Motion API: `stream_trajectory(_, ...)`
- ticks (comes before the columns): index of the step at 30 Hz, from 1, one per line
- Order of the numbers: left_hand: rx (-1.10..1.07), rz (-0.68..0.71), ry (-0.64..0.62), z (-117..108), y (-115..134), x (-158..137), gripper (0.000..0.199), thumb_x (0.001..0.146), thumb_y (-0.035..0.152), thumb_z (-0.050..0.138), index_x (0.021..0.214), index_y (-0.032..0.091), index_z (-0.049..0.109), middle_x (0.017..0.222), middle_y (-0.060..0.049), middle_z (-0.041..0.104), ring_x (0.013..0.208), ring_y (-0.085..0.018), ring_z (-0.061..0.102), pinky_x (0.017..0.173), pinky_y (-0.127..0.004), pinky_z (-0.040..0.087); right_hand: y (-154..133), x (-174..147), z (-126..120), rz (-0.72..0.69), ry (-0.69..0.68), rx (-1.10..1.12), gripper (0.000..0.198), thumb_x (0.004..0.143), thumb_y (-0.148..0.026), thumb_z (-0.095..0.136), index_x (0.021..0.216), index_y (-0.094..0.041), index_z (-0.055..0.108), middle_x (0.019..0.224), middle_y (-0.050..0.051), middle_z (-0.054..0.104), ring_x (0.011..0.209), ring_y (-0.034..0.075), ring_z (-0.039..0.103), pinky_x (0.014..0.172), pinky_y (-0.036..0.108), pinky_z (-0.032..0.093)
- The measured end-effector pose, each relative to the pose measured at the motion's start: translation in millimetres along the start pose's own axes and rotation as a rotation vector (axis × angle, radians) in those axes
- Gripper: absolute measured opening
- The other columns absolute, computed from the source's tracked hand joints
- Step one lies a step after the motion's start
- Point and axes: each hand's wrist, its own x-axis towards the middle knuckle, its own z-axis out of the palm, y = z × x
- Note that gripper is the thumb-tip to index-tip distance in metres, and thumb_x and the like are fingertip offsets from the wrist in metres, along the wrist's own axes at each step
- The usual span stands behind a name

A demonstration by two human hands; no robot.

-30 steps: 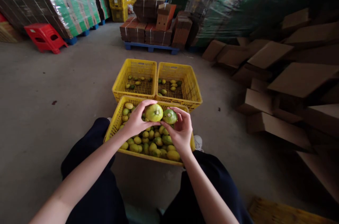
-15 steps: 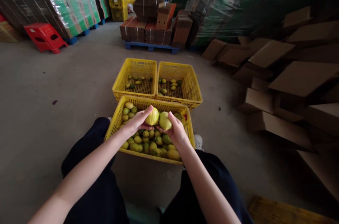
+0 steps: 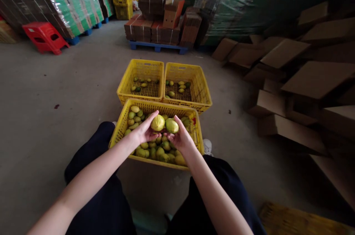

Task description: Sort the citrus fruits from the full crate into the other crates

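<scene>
My left hand (image 3: pixel 146 130) holds a yellow-green lemon (image 3: pixel 158 123), thumb along its upper side and fingers underneath. Right beside it, a greener lemon (image 3: pixel 172 126) rests in my right hand (image 3: pixel 180 137), cupped between thumb and fingers. Both hands are above a yellow plastic crate (image 3: pixel 155 163), which holds many green and yellow lemons (image 3: pixel 160 152). My forearms and hands cover part of that crate's contents.
Behind stand two more yellow crates, the left one (image 3: pixel 119 89) and the right one (image 3: pixel 206 87), each with several lemons at the bottom. Flattened cartons (image 3: pixel 318 79) are heaped at right. A red stool (image 3: pixel 46 37) stands at left, and a blue pallet (image 3: pixel 158 47) bears bundled cardboard.
The two lemons have turned a little in my hands and shifted slightly left. My fingers have opened somewhat beneath them. The view has tilted slightly.
</scene>
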Motion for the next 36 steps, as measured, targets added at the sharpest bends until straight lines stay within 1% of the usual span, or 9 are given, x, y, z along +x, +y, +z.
stream_trajectory(3,0.001,0.062,0.029,0,-2,1,0.053,0.085,0.061,0.057,0.097,0.01,0.068,0.065,-0.007,0.068,0.044,-0.012,0.061,0.04,-0.018,0.051,1,1,1,0.009,0.038,0.035,0.027,0.092,-0.037,0.055,0.078,-0.015,0.061,0.052,0.002,0.067,0.035,0.012,0.06,0.035,0.016,0.049)
stream_trajectory(6,-0.014,0.323,0.011,0,-2,-1,0.038,0.082,0.044,0.07,0.102,0.012,0.068,0.084,-0.009,0.073,0.068,-0.015,0.069,0.059,-0.021,0.057,-2,-1,2,-0.095,0.003,0.154,0.014,0.086,-0.027,0.058,0.079,-0.016,0.062,0.056,0.0,0.068,0.04,0.011,0.061,0.038,0.017,0.05)
stream_trajectory(8,-0.037,0.475,-0.081,1,0,-4,0.038,0.079,0.034,0.074,0.109,0.012,0.068,0.096,-0.01,0.074,0.086,-0.019,0.07,0.073,-0.024,0.057,-4,-4,1,-0.181,-0.045,0.232,0.012,0.081,-0.025,0.057,0.08,-0.016,0.064,0.063,0.002,0.07,0.049,0.012,0.063,0.043,0.018,0.052)
stream_trajectory(10,-0.098,0.519,-0.211,2,3,-10,0.044,0.079,0.031,0.071,0.118,0.012,0.065,0.099,-0.011,0.074,0.095,-0.023,0.069,0.08,-0.029,0.056,-6,-7,0,-0.266,-0.126,0.267,0.018,0.077,-0.027,0.053,0.083,-0.015,0.066,0.072,0.005,0.072,0.052,0.012,0.061,0.044,0.019,0.05)
stream_trajectory(15,-0.269,0.493,-0.428,5,0,-21,0.05,0.085,0.04,0.052,0.128,0.016,0.06,0.093,-0.011,0.073,0.071,-0.021,0.07,0.062,-0.031,0.056,-2,-10,-4,-0.437,-0.264,0.208,0.029,0.075,-0.036,0.049,0.087,-0.018,0.068,0.072,0.003,0.068,0.039,0.009,0.044,0.033,0.02,0.033)
stream_trajectory(21,-0.579,0.327,-0.248,10,-19,-12,0.033,0.093,0.036,0.045,0.087,0.012,0.067,0.075,-0.009,0.07,0.068,-0.018,0.069,0.062,-0.029,0.058,3,-10,-3,-0.329,-0.17,0.337,0.015,0.072,-0.03,0.058,0.077,-0.018,0.067,0.071,0.003,0.068,0.06,0.014,0.063,0.049,0.021,0.05)
stream_trajectory(28,-0.747,0.3,-0.181,13,-21,-3,0.027,0.091,0.029,0.048,0.084,0.011,0.066,0.073,-0.008,0.07,0.066,-0.017,0.069,0.063,-0.031,0.06,3,-7,-5,-0.282,-0.178,0.416,0.014,0.076,-0.03,0.06,0.081,-0.019,0.066,0.075,0.003,0.071,0.067,0.014,0.066,0.053,0.02,0.054)
stream_trajectory(31,-0.811,0.307,-0.134,10,-15,-2,0.021,0.088,0.025,0.05,0.087,0.011,0.066,0.071,-0.007,0.069,0.063,-0.017,0.068,0.06,-0.029,0.06,6,8,-12,-0.277,-0.127,0.331,0.015,0.078,-0.03,0.058,0.083,-0.019,0.066,0.075,0.002,0.071,0.066,0.014,0.066,0.053,0.02,0.054)
stream_trajectory(36,-0.924,0.37,-0.016,2,6,-5,0.02,0.086,0.022,0.05,0.092,0.014,0.066,0.069,-0.005,0.069,0.064,-0.017,0.069,0.059,-0.028,0.059,34,50,-20,-0.16,0.015,-0.072,0.025,0.091,-0.027,0.042,0.083,-0.018,0.064,0.076,0.004,0.071,0.068,0.015,0.068,0.057,0.024,0.056)
